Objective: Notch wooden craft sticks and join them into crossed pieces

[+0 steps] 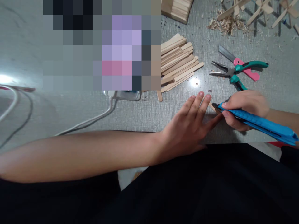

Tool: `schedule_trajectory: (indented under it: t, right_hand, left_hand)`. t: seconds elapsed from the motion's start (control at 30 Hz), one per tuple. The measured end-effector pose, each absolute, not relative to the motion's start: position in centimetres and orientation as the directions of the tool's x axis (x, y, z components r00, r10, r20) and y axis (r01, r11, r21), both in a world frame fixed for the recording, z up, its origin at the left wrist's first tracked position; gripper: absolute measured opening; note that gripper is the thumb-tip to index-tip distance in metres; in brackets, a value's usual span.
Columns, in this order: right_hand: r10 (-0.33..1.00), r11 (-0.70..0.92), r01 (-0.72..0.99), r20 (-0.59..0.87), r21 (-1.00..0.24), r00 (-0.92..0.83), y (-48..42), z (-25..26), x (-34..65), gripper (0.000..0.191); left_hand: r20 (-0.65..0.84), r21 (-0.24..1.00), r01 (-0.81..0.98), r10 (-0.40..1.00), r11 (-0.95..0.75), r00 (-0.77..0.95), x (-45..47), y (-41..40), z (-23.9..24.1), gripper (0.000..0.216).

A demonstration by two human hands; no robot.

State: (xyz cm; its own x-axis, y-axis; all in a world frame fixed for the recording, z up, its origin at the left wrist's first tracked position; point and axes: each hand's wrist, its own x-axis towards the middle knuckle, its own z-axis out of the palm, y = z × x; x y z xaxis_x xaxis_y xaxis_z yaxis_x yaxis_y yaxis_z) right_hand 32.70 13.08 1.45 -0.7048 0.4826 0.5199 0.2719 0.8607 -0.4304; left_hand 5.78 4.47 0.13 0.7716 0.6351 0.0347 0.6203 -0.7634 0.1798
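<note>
My left hand (189, 124) lies flat on the grey table, fingers stretched out, pressing down a small wooden stick piece (212, 107) that shows only at its fingertips. My right hand (245, 109) is closed around a blue utility knife (261, 123), whose tip touches that stick piece just right of my left fingers. Most of the stick is hidden under my fingers.
A pile of wooden craft sticks (178, 62) lies behind my hands, with teal-handled pliers (235, 71) and a pink-handled tool (245, 68) to its right. Wood shavings (227, 25) and stick constructions (263, 9) sit at the far right. White cables (93, 119) run left.
</note>
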Motion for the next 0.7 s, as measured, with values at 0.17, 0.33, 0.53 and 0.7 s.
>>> schedule_trajectory:
  t: [0.17,0.33,0.53,0.7]
  right_hand:
    - [0.376,0.922,0.264,0.497,-0.283,-0.782,13.1,2.0,32.4,0.012]
    - [0.173,0.985,0.145,0.477,-0.094,-0.862,13.2,2.8,32.2,0.031]
    - [0.343,0.922,0.221,0.403,-0.319,-0.848,13.4,2.8,31.8,0.025]
    - [0.496,0.802,0.298,0.299,-0.517,-0.815,13.6,3.3,31.2,0.015]
  left_hand:
    - [0.028,0.198,0.605,0.622,-0.771,0.783,5.7,4.7,0.2,0.152]
    - [0.046,0.181,0.586,0.602,-0.790,0.797,5.7,5.1,0.7,0.140]
    - [0.106,0.190,0.594,0.617,-0.782,0.780,5.9,4.8,0.7,0.113]
    - [0.107,0.203,0.607,0.634,-0.768,0.766,6.0,4.5,0.7,0.112]
